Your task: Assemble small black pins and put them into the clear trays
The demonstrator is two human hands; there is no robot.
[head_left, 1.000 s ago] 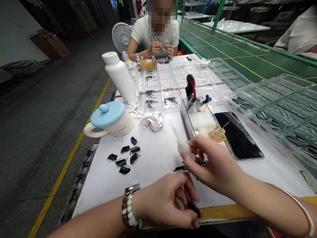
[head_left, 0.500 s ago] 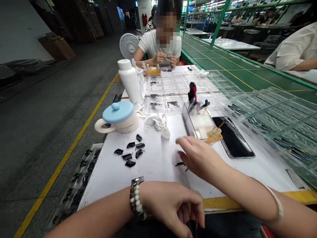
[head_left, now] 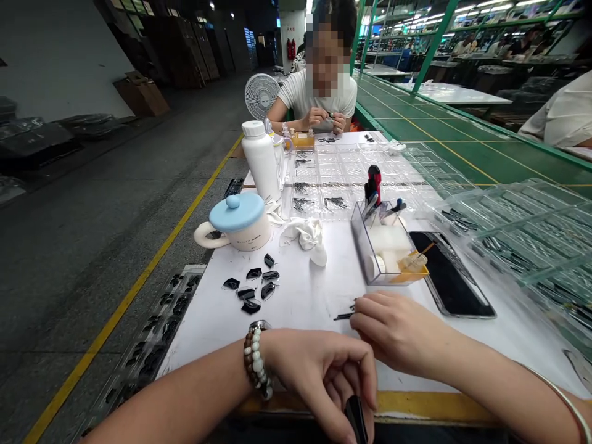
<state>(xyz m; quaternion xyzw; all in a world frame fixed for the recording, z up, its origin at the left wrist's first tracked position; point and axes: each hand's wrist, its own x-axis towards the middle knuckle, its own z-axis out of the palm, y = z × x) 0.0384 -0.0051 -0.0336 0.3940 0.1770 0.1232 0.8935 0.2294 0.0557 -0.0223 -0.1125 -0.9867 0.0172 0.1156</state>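
My left hand [head_left: 324, 373] is at the table's near edge, fingers curled round a small black part [head_left: 356, 416] that hangs below the yellow edge strip. My right hand [head_left: 393, 330] rests on the white table [head_left: 296, 296], fingers bent down onto thin black pins [head_left: 345, 316] lying there. Whether it grips one I cannot make out. A small white swab-like piece [head_left: 319, 254] lies further up the table. Several black parts [head_left: 252, 287] lie in a cluster to the left.
A cream mug with a blue lid [head_left: 238, 223], a white bottle [head_left: 259, 159], a crumpled white cloth [head_left: 303, 231], a clear tool box [head_left: 383, 250] and a black phone [head_left: 451, 280] stand on the table. Clear trays [head_left: 522, 234] sit right. A person [head_left: 324, 98] works opposite.
My right hand let go of the white piece, which now lies by the cloth, and came down onto the black pins. My left hand stayed at the edge. The view tilted up.
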